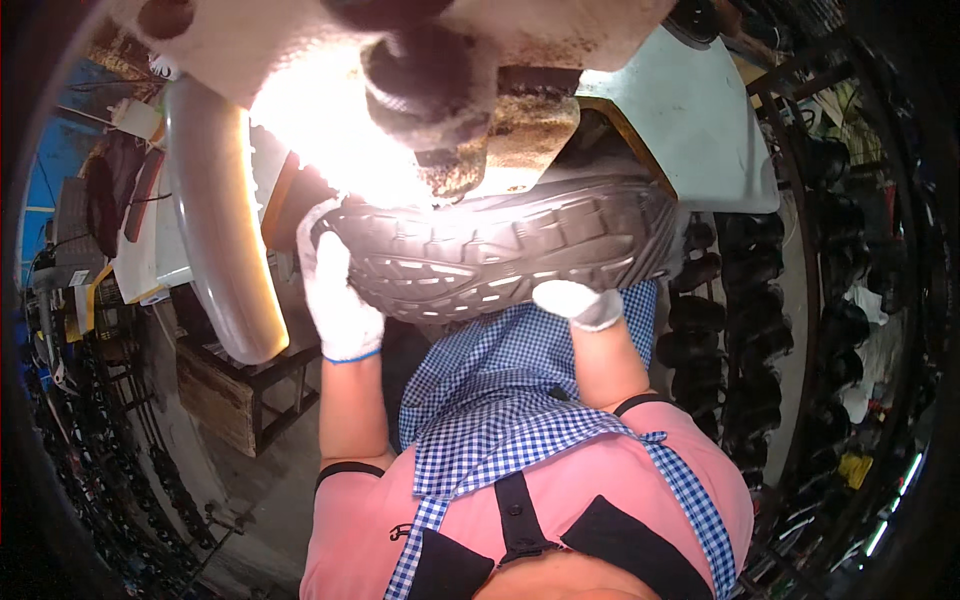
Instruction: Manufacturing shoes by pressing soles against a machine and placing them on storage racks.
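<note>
A dark shoe lies crosswise under the lit machine head, its deeply treaded sole turned toward me. My left hand, in a white knit glove with a blue cuff edge, is closed round the shoe's left end. On the near edge, toward the right end, my gloved right hand holds the shoe; most of its fingers are hidden behind the sole. Glare from the lamp washes out the spot where the shoe's far side meets the machine. The shoe's upper is mostly hidden.
A pale curved machine arm or guard hangs at the left, above a wooden box-like stand. A white machine cover is at the upper right. Racks with rows of dark shoes line the right side. Cluttered racks fill the left edge.
</note>
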A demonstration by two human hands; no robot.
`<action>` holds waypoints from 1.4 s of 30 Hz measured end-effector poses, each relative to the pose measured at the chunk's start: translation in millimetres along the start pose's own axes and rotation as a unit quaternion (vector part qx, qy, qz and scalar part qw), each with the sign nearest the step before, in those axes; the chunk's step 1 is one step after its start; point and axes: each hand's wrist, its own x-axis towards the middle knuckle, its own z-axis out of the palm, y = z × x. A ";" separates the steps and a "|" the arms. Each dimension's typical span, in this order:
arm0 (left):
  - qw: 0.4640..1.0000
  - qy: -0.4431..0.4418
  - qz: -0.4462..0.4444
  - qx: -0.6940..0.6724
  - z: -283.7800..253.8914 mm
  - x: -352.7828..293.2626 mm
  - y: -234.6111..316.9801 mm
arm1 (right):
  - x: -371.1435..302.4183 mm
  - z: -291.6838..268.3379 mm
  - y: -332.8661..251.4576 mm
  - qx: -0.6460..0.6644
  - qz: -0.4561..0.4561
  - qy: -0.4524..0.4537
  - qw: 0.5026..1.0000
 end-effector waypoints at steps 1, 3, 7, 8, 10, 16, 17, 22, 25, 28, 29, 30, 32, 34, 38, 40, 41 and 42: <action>1.000 -0.002 -0.002 0.004 -5.9 6.1 1.8 | -0.8 6.5 -6.9 -0.062 -0.028 -0.009 0.998; 0.999 -0.019 -0.028 -0.019 -19.3 15.9 7.5 | -1.2 20.3 -19.5 -0.133 -0.073 -0.013 0.988; 1.000 0.011 -0.009 0.020 -48.7 36.7 8.6 | 11.3 49.3 -33.1 0.013 -0.087 0.011 0.996; 0.999 0.034 -0.006 0.019 -56.5 39.3 9.9 | 16.0 54.6 -38.2 0.104 -0.079 0.007 0.991; 0.998 0.019 0.013 0.054 -74.1 42.1 11.6 | 24.3 59.1 -45.2 0.289 -0.037 -0.018 0.957; 0.994 0.105 -0.008 0.039 -128.6 22.1 3.0 | 44.7 47.9 -43.4 0.572 0.261 -0.264 0.731; 0.988 0.148 -0.045 -0.004 -133.8 20.0 2.9 | 49.0 45.2 -40.1 0.570 0.253 -0.283 0.729; 0.991 0.027 0.015 0.133 -105.8 14.6 10.0 | 80.6 23.5 -22.1 0.508 0.238 -0.409 0.720; 0.957 -0.133 -0.008 0.258 -52.1 6.0 18.5 | 108.5 3.3 -17.4 0.380 0.225 -0.508 0.739; 0.924 -0.275 0.008 0.266 3.3 3.2 8.1 | 138.2 -14.4 -14.6 0.149 0.240 -0.644 0.711; 0.917 -0.271 -0.015 0.293 14.7 -0.4 6.5 | 144.8 -20.3 -14.8 0.068 0.242 -0.678 0.690; 0.928 -0.248 -0.064 0.269 23.2 -0.9 3.7 | 148.0 -26.4 -16.1 -0.011 0.250 -0.700 0.669; 0.944 -0.197 -0.149 0.219 33.5 -1.2 -5.4 | 152.5 -33.2 -16.3 0.075 -0.011 -0.506 0.859; 0.966 -0.160 -0.159 0.125 35.0 -7.2 -14.2 | 149.2 -38.7 -10.8 -0.007 0.043 -0.560 0.827; 0.982 -0.053 -0.182 -0.015 31.7 -19.6 -31.8 | 95.8 -33.3 9.7 0.006 -0.072 -0.231 0.970; 0.982 -0.008 -0.190 -0.014 31.6 -27.2 -38.2 | 59.1 -23.3 30.5 0.085 0.016 -0.077 0.993; 0.982 -0.002 -0.186 -0.042 32.4 -30.2 -41.3 | 39.8 -10.7 40.5 0.123 -0.017 0.063 0.990; 0.983 -0.001 -0.170 -0.076 34.6 -33.0 -45.6 | 8.3 -2.8 41.2 0.309 0.113 0.099 0.939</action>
